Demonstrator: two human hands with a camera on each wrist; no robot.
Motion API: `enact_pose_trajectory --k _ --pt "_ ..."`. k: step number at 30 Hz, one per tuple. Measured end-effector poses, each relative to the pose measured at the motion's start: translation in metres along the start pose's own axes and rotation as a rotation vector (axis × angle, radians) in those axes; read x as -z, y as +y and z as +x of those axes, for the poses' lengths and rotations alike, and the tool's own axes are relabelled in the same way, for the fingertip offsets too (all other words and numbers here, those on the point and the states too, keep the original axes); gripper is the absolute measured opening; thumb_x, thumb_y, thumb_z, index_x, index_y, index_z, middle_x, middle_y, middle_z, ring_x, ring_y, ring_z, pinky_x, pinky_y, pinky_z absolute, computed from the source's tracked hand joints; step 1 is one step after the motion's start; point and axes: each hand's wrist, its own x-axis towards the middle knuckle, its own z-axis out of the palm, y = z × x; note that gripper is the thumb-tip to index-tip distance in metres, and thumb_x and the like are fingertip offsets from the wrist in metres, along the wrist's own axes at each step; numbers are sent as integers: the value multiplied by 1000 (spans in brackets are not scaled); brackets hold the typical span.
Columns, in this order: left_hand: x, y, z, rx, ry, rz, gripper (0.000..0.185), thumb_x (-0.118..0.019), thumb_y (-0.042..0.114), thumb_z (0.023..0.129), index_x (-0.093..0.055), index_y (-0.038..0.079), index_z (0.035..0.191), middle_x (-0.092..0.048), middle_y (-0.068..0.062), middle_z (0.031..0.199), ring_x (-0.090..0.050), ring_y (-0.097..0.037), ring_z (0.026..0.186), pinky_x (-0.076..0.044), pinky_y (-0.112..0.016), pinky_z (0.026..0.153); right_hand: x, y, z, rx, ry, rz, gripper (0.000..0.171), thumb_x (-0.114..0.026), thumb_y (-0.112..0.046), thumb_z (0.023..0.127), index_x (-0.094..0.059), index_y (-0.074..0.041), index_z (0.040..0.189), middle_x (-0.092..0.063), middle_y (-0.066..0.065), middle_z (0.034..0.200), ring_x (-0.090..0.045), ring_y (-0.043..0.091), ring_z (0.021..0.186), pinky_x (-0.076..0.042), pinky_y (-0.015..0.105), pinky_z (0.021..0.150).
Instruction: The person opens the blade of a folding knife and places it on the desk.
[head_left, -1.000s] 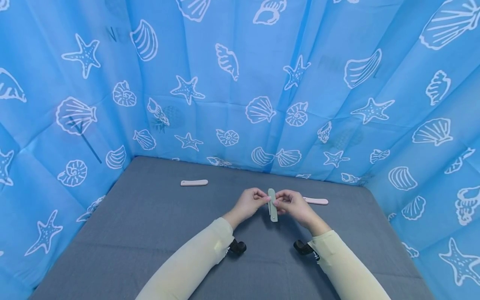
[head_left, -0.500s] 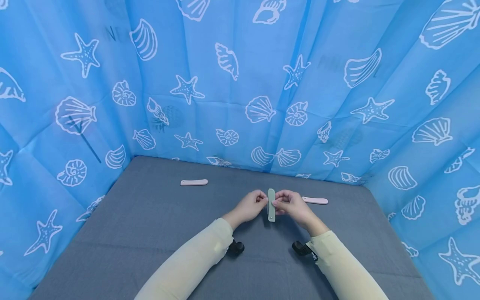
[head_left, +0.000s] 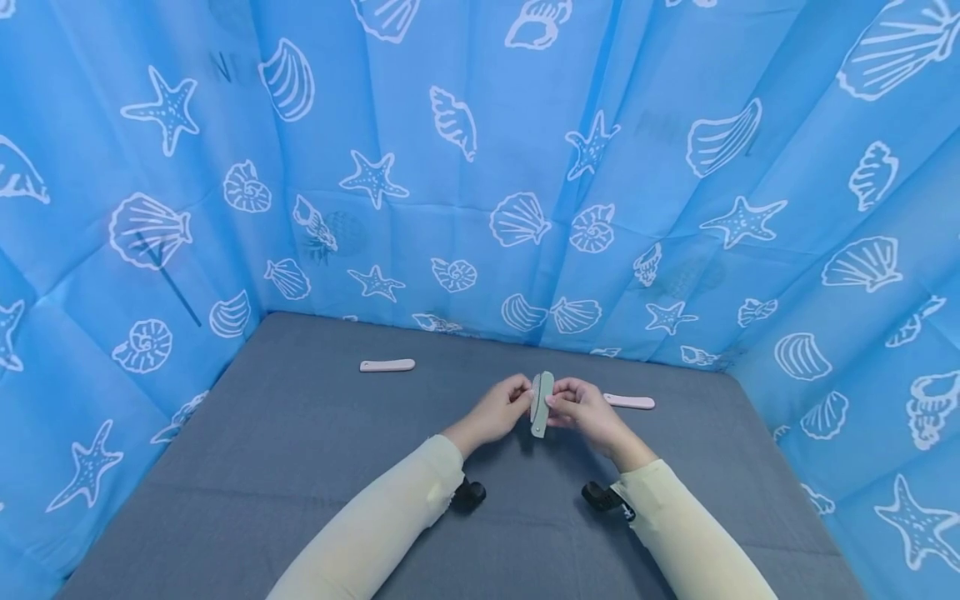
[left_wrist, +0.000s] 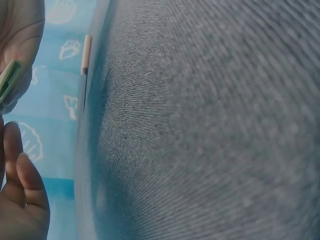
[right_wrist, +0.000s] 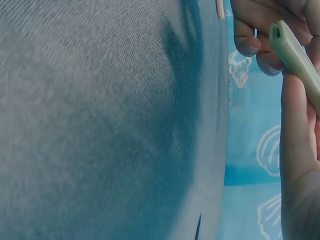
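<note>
Both hands meet above the middle of the grey table [head_left: 285,467] and hold a pale green folding tool [head_left: 541,403] upright between them. My left hand [head_left: 504,406] pinches its left side and my right hand [head_left: 574,404] pinches its right side. The tool's top looks split into two thin leaves. In the right wrist view the green tool [right_wrist: 295,55] lies across my fingers, with left fingertips [right_wrist: 247,42] touching its end. The left wrist view shows only a sliver of the green tool [left_wrist: 7,80] at the edge.
Two pale pink folded tools lie on the table: one [head_left: 387,365] at the back left, one [head_left: 630,402] just behind my right hand. A blue curtain [head_left: 480,167] with white shells and starfish walls the table on three sides.
The green tool has risen a little and tilted, its top now leaning right, and its upper end has parted into two leaves. Both hands stay in place.
</note>
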Motion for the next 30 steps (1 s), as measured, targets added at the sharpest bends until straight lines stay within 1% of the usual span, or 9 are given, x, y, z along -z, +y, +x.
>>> enact_pose_trajectory --k 4,8,11,16,19,22,25,28,30 --pt "0 0 0 22 54 -36 18 -45 26 109 -58 15 102 -59 -11 86 -49 -13 67 -42 -28 62 -2 1 3 3 31 49 26 -57 -7 102 -48 13 118 -67 2 90 -69 12 85 -58 32 78" --pt "1 3 -1 17 93 -58 19 -45 24 108 -57 11 103 -58 -15 85 -47 -14 64 -41 -28 61 -5 0 4 7 43 84 28 -56 -6 102 -45 14 119 -66 0 89 -68 11 83 -58 30 78" --pt "1 5 -1 12 107 -63 19 -46 23 108 -58 9 101 -59 -9 82 -48 -14 65 -41 -27 61 -6 -2 3 12 51 81 29 -57 -7 102 -45 14 119 -65 0 89 -68 11 83 -58 30 77" --pt "4 4 0 28 50 -52 18 -49 26 107 -54 11 99 -53 1 74 -49 -18 66 -41 -28 61 -6 -4 0 12 14 17 28 -58 -8 101 -48 12 118 -66 2 89 -68 13 83 -58 31 76" --pt "6 4 1 35 17 -36 21 -50 30 107 -53 11 100 -50 -1 72 -55 -21 70 -44 -29 63 -5 -4 1 6 -26 -8 30 -59 -9 101 -48 11 120 -68 3 91 -68 15 83 -59 34 77" --pt "9 5 1 44 -8 -23 21 -51 29 106 -55 10 100 -56 -3 74 -63 -29 79 -47 -29 63 -4 -5 1 -2 -48 -25 34 -57 -13 102 -47 10 125 -69 4 94 -68 15 82 -59 38 78" --pt "11 6 0 56 -45 -18 19 -54 28 105 -58 10 101 -63 -3 78 -67 -36 88 -48 -30 63 -4 -8 2 -10 -51 -45 35 -55 -18 104 -47 9 125 -68 5 95 -67 16 80 -59 41 77" --pt "13 8 0 70 -73 -19 19 -55 28 105 -60 11 102 -69 -3 82 -68 -36 92 -49 -30 64 -4 -11 2 -14 -54 -58 36 -52 -20 106 -48 11 124 -66 6 96 -66 17 80 -59 42 76" --pt "14 9 -1 83 -81 -18 19 -55 29 105 -60 11 101 -70 -8 85 -67 -35 91 -47 -30 63 -3 -11 3 -10 -61 -71 36 -51 -18 106 -47 12 126 -66 6 95 -65 17 80 -59 42 75"
